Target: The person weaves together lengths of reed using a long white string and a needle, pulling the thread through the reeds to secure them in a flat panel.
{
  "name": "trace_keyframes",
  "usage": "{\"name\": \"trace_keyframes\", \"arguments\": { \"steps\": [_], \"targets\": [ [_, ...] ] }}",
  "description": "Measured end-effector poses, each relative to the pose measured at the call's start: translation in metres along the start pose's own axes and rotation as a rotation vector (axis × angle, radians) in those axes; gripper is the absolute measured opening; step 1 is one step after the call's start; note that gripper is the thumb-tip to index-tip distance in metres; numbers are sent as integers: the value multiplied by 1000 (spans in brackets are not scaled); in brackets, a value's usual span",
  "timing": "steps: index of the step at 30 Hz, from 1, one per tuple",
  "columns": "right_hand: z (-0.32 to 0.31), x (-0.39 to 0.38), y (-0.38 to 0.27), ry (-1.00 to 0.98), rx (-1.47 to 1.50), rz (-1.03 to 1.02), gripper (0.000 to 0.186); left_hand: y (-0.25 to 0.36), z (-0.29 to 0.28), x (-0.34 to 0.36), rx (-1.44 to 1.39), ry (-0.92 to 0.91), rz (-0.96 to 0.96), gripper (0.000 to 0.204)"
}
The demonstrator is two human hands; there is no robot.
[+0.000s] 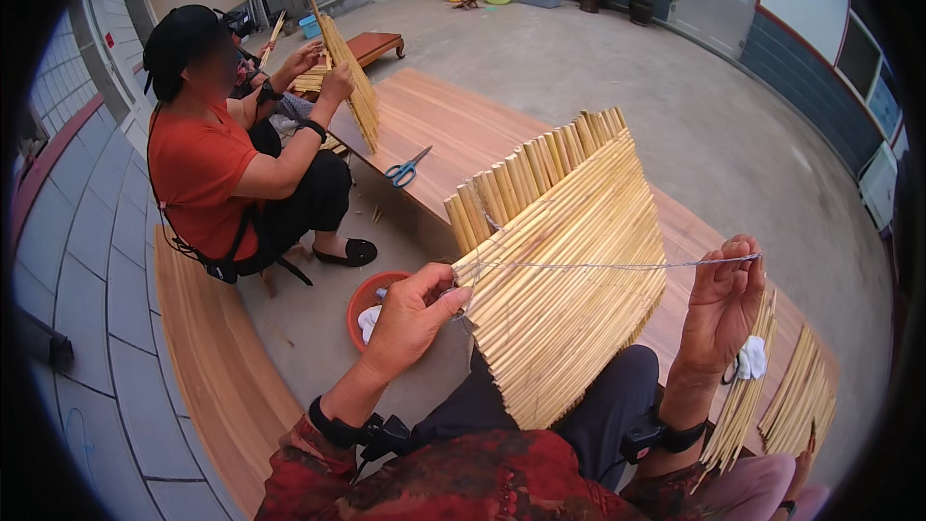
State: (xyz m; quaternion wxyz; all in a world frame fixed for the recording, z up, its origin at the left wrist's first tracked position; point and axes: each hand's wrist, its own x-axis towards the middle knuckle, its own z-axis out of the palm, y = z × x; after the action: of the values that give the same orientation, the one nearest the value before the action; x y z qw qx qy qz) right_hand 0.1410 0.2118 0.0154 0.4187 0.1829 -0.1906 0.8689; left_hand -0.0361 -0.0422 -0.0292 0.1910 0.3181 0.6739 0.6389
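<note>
A panel of pale straw-like stalks, laid side by side, leans from my lap against the table, with a row of stalk ends standing up along its far edge. My left hand grips the panel's left corner between thumb and fingers. My right hand is raised beyond the panel's right side, its fingers pinched on a thin grey string. The string runs taut across the panel between my two hands.
Blue-handled scissors lie on the wooden table. Loose stalks and a white cloth are at the right. An orange basin stands on the floor. At the left, a seated person in red holds another stalk panel.
</note>
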Motion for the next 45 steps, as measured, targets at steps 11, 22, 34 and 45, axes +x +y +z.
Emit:
{"name": "trace_keyframes", "arguments": {
  "steps": [11,22,34,45],
  "targets": [
    [-18,2,-3,157,-180,-21,17,34,-19,-12,301,11,323,7],
    [-73,13,-88,362,-870,-336,14,63,-14,-21,-256,-653,210,6],
    [-61,-23,-2,154,-1430,275,15,72,14,-13,-74,-937,180,26],
    [-19,-35,123,-528,-1794,-86,18,73,-15,-35,-188,-590,335,21]
  ]
}}
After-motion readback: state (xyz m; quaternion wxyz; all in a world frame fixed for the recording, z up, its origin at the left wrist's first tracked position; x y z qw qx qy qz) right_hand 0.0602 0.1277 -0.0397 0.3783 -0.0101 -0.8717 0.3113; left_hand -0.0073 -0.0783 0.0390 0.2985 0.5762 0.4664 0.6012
